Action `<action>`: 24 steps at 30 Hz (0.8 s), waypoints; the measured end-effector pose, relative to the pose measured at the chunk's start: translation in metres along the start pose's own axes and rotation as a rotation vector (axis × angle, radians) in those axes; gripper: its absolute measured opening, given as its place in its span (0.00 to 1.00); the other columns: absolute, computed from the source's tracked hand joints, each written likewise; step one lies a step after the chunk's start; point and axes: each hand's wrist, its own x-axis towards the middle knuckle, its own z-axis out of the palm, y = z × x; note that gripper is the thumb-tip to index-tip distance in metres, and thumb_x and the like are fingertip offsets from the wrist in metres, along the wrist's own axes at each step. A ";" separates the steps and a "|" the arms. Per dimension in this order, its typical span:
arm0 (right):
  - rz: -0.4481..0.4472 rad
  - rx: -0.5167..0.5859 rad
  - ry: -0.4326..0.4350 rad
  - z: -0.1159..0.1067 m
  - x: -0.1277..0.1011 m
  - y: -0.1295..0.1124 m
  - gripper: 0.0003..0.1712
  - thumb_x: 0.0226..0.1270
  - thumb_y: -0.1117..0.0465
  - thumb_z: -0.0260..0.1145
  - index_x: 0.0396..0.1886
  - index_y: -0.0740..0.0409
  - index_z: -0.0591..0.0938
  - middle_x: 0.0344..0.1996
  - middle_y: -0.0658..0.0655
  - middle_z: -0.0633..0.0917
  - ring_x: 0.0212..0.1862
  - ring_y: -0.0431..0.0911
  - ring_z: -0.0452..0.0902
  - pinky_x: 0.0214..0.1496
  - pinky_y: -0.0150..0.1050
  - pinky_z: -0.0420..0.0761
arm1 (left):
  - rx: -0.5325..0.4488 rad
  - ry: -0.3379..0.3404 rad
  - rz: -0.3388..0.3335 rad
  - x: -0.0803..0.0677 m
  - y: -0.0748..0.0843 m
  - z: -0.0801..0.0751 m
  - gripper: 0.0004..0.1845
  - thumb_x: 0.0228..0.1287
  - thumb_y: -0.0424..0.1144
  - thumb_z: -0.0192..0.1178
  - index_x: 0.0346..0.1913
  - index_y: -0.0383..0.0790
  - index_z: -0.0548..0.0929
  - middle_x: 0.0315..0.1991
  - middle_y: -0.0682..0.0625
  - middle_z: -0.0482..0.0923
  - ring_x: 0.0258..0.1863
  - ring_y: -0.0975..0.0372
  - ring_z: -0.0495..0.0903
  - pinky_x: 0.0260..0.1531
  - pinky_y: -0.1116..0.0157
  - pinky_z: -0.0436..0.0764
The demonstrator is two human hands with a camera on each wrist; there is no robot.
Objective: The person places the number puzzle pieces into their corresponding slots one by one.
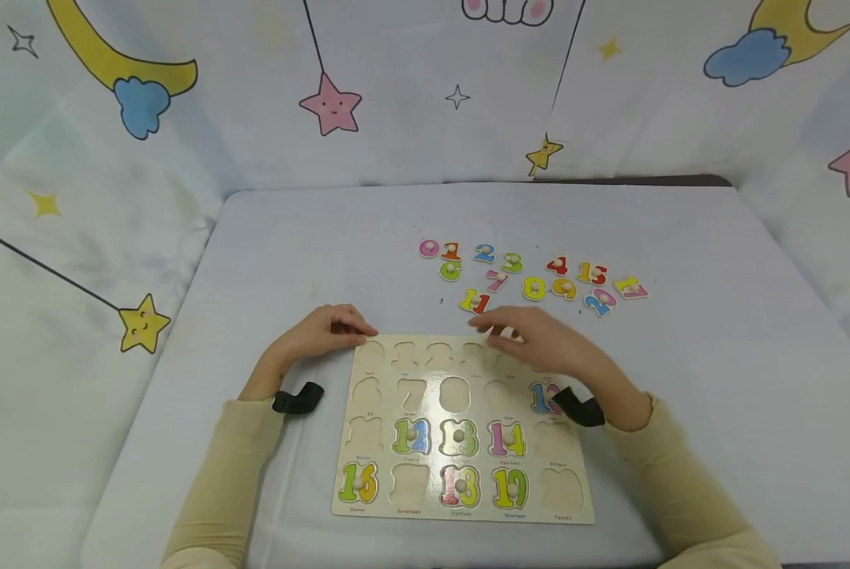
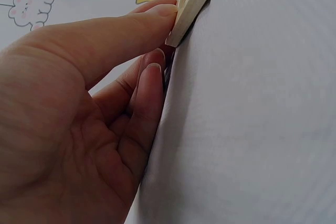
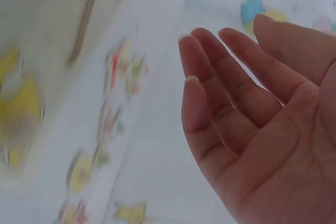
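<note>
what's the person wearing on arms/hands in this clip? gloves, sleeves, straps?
No gloves: both the left hand and the right hand are bare. Long pale-yellow sleeves, the left sleeve and the right sleeve, reach to the wrists. Each wrist carries a black strap, one on the left wrist and one on the right. No rings or other markings show.

Backdrop: the white cloth (image 1: 396,118) hung behind and beside my table is printed with yellow moons, blue clouds, pink and yellow stars.
Table: my table (image 1: 325,237) wears a plain pale cover.
Far right edge: a dark strip (image 1: 645,180) shows.
Light: soft, even.
</note>
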 end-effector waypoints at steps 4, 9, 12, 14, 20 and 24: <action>0.143 -0.045 0.133 -0.031 -0.008 0.029 0.17 0.67 0.65 0.61 0.54 0.64 0.78 0.43 0.59 0.82 0.44 0.50 0.75 0.43 0.46 0.74 | 0.000 -0.004 -0.001 0.000 0.000 0.001 0.09 0.59 0.25 0.62 0.43 0.28 0.84 0.39 0.40 0.79 0.38 0.55 0.75 0.37 0.66 0.73; 0.389 -0.135 0.218 -0.058 -0.026 0.067 0.20 0.68 0.63 0.59 0.57 0.69 0.73 0.44 0.67 0.79 0.46 0.58 0.72 0.41 0.52 0.73 | 0.007 -0.007 -0.010 0.000 -0.001 0.001 0.09 0.59 0.25 0.62 0.43 0.29 0.85 0.39 0.40 0.80 0.37 0.55 0.75 0.36 0.65 0.73; 0.526 -0.195 0.178 -0.066 -0.036 0.086 0.24 0.69 0.61 0.58 0.58 0.73 0.69 0.47 0.73 0.74 0.48 0.63 0.69 0.44 0.56 0.71 | 0.007 -0.007 -0.012 0.000 -0.002 0.001 0.09 0.59 0.25 0.62 0.43 0.29 0.85 0.39 0.41 0.80 0.38 0.55 0.75 0.36 0.65 0.73; 0.580 -0.229 0.146 -0.069 -0.040 0.095 0.25 0.69 0.59 0.58 0.57 0.76 0.68 0.46 0.75 0.72 0.47 0.65 0.67 0.44 0.57 0.70 | 0.005 -0.005 -0.012 -0.001 -0.001 0.001 0.09 0.59 0.25 0.62 0.43 0.28 0.85 0.39 0.41 0.80 0.38 0.55 0.75 0.36 0.66 0.73; 0.605 -0.257 0.129 -0.069 -0.041 0.107 0.25 0.66 0.61 0.59 0.52 0.81 0.69 0.38 0.72 0.70 0.40 0.61 0.65 0.39 0.54 0.69 | 0.000 -0.003 -0.011 0.000 -0.001 0.001 0.09 0.59 0.25 0.62 0.43 0.28 0.84 0.38 0.41 0.80 0.37 0.54 0.75 0.36 0.66 0.72; 0.601 -0.228 0.150 -0.067 -0.041 0.110 0.28 0.63 0.63 0.62 0.53 0.82 0.66 0.42 0.75 0.69 0.43 0.64 0.64 0.45 0.57 0.67 | -0.003 -0.001 -0.015 0.000 0.001 0.000 0.09 0.59 0.25 0.62 0.43 0.28 0.84 0.38 0.40 0.80 0.37 0.54 0.75 0.36 0.67 0.72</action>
